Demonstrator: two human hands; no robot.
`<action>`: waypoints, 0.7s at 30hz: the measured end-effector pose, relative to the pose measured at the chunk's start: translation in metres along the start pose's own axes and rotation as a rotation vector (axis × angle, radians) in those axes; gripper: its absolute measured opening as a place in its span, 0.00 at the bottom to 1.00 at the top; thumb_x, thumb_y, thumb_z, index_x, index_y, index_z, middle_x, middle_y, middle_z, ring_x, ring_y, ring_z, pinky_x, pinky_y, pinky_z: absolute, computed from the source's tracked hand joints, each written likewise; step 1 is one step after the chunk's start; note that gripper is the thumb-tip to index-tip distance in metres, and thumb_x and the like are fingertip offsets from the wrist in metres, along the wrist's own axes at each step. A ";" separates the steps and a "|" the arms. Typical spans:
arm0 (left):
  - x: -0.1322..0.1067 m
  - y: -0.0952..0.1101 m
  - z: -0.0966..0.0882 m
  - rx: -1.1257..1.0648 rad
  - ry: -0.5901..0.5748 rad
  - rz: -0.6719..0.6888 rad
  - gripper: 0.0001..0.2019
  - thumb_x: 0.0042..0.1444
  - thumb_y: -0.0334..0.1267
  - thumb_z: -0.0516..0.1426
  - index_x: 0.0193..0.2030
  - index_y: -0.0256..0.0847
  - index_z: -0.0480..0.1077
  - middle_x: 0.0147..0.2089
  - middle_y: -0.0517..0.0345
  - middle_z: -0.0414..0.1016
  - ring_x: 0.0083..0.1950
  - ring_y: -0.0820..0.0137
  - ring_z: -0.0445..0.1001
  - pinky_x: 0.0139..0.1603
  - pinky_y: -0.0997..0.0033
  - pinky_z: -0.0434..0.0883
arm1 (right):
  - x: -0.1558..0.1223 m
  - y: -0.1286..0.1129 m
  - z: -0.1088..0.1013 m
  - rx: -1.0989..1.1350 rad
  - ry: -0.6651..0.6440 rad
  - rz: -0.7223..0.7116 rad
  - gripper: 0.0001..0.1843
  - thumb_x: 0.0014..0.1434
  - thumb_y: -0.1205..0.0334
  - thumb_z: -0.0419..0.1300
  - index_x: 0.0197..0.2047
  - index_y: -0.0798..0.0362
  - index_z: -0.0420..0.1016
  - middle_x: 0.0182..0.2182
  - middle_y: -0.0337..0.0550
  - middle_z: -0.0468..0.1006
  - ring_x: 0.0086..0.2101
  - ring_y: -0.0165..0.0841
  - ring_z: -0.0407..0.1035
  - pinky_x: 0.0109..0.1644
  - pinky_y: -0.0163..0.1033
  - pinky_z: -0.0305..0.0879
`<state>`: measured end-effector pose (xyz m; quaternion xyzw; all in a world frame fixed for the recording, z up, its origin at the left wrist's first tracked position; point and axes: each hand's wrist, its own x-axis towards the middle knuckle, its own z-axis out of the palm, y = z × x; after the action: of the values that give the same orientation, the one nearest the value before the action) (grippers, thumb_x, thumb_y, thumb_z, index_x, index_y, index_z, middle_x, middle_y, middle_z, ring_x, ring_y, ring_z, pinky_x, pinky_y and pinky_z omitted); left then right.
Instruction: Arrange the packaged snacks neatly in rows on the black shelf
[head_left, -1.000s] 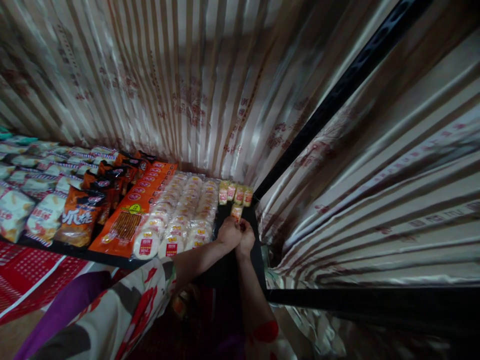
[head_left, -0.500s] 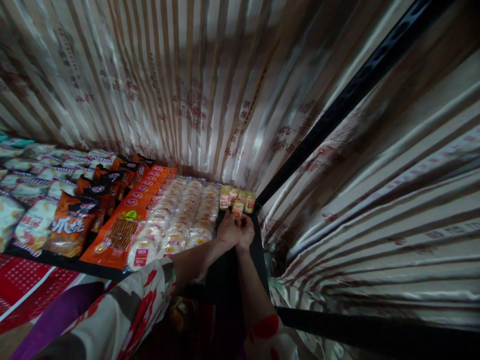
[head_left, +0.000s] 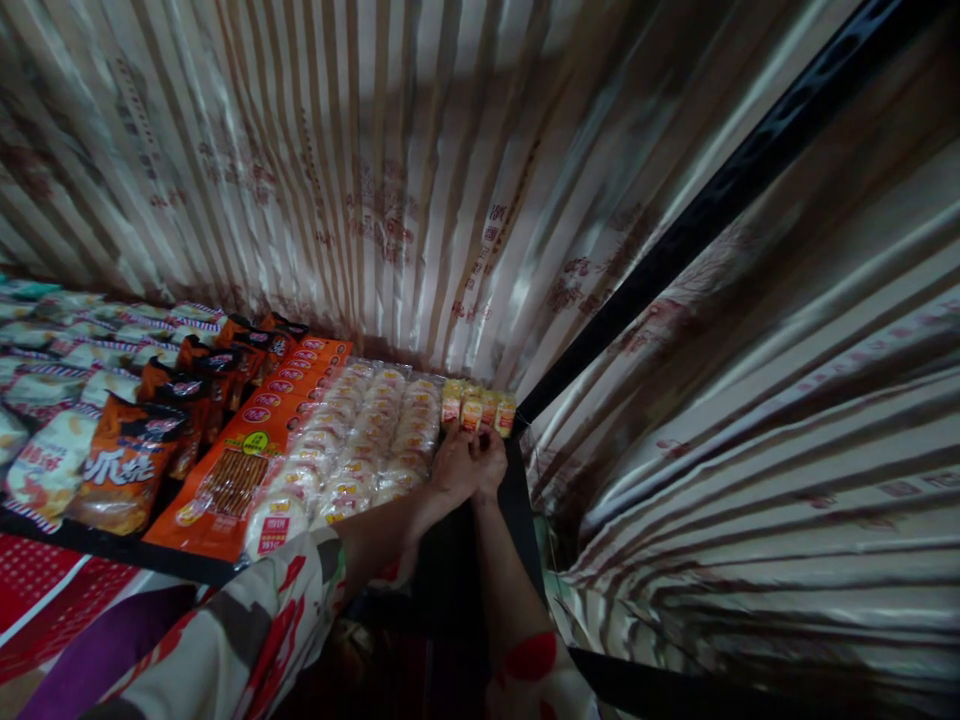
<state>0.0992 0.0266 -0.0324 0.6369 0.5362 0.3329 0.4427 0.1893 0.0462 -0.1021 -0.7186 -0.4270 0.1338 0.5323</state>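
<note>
My left hand (head_left: 452, 468) and my right hand (head_left: 491, 463) meet at the far right end of a black shelf (head_left: 457, 560), fingers pinched together. Between them they hold a small yellow-and-red snack packet (head_left: 472, 414), pressed into the row of like small packets (head_left: 495, 412) standing at the back of the shelf. Rows of round white rice-cracker packs (head_left: 360, 450) lie just left of my left hand.
Further left lie long orange packs (head_left: 247, 450), dark orange snack bags (head_left: 124, 465) and white bags (head_left: 45, 465). A striped shiny curtain (head_left: 360, 180) hangs behind and to the right, split by a black frame bar (head_left: 675, 250). A red patterned cloth (head_left: 45, 590) lies at the lower left.
Both hands have moved away from me toward the back row, carrying the small packet up against the other packets. The view has shifted slightly down and left.
</note>
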 end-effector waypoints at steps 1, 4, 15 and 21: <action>0.000 -0.001 0.000 0.025 -0.004 0.005 0.11 0.50 0.22 0.55 0.39 0.38 0.71 0.54 0.50 0.69 0.59 0.63 0.66 0.61 0.63 0.62 | 0.000 -0.001 0.001 0.001 0.000 0.001 0.17 0.48 0.53 0.54 0.37 0.54 0.71 0.32 0.45 0.76 0.33 0.35 0.70 0.39 0.40 0.66; 0.002 -0.002 0.000 0.042 0.003 0.025 0.12 0.50 0.21 0.54 0.38 0.37 0.71 0.55 0.48 0.70 0.58 0.64 0.68 0.62 0.61 0.61 | 0.000 -0.004 0.003 0.004 0.015 0.000 0.20 0.49 0.52 0.52 0.42 0.55 0.68 0.32 0.45 0.75 0.32 0.34 0.70 0.39 0.39 0.66; 0.008 -0.008 0.003 0.011 0.001 0.005 0.14 0.49 0.20 0.54 0.39 0.39 0.72 0.56 0.50 0.70 0.61 0.63 0.65 0.63 0.63 0.60 | -0.002 -0.001 0.005 -0.070 0.024 -0.071 0.15 0.52 0.51 0.50 0.35 0.52 0.67 0.31 0.43 0.73 0.33 0.34 0.67 0.40 0.40 0.64; 0.008 -0.007 0.003 0.042 0.007 0.017 0.12 0.50 0.21 0.53 0.38 0.36 0.72 0.55 0.46 0.70 0.60 0.64 0.66 0.61 0.66 0.62 | 0.003 0.005 0.006 -0.074 0.000 -0.067 0.12 0.49 0.56 0.54 0.35 0.52 0.69 0.33 0.43 0.72 0.31 0.33 0.66 0.38 0.39 0.65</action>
<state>0.1006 0.0342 -0.0407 0.6494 0.5392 0.3276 0.4246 0.1897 0.0522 -0.1080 -0.7231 -0.4554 0.1000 0.5097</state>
